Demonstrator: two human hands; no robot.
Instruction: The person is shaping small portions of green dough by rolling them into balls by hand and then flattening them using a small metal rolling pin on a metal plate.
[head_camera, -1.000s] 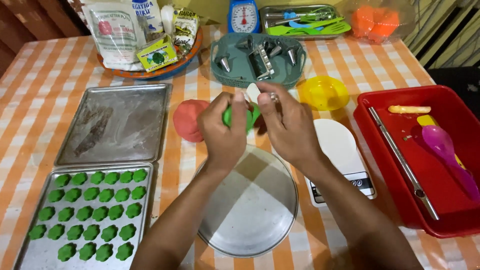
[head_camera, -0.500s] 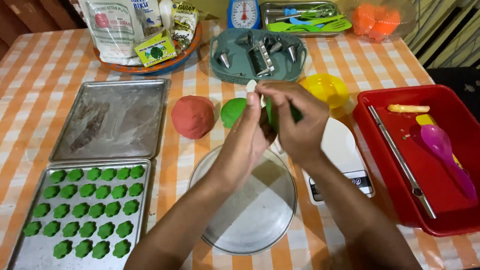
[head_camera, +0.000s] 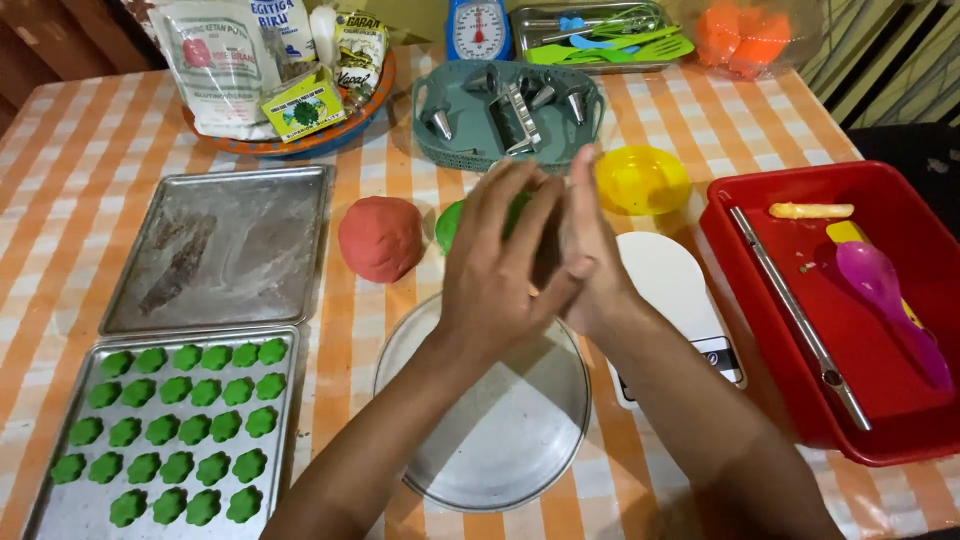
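1. Nearest: a round metal pan (head_camera: 500, 440) lies on the checked tabletop (head_camera: 60, 150), under both forearms; at near left a baking tray (head_camera: 60, 515) carries rows of green flower-shaped dough pieces (head_camera: 175, 432).
2. Above the pan, the left hand (head_camera: 495, 265) and right hand (head_camera: 590, 250) are pressed palm to palm, fingers straight; whatever lies between the palms is hidden, so the hold of either grip cannot be told.
3. Just behind the hands a green dough lump (head_camera: 452, 222) shows in part; beside it, to the left, sits a red dough ball (head_camera: 380, 238); both rest on the tabletop.
4. Right of the hands: a white kitchen scale (head_camera: 675, 290); further right, a red tub (head_camera: 740, 235) with a purple spoon (head_camera: 885, 290).
5. Left, mid-distance: a second, bare baking tray (head_camera: 225, 250).
6. Far: a yellow bowl (head_camera: 640, 180); a teal basket (head_camera: 470, 130) holding metal piping tips.
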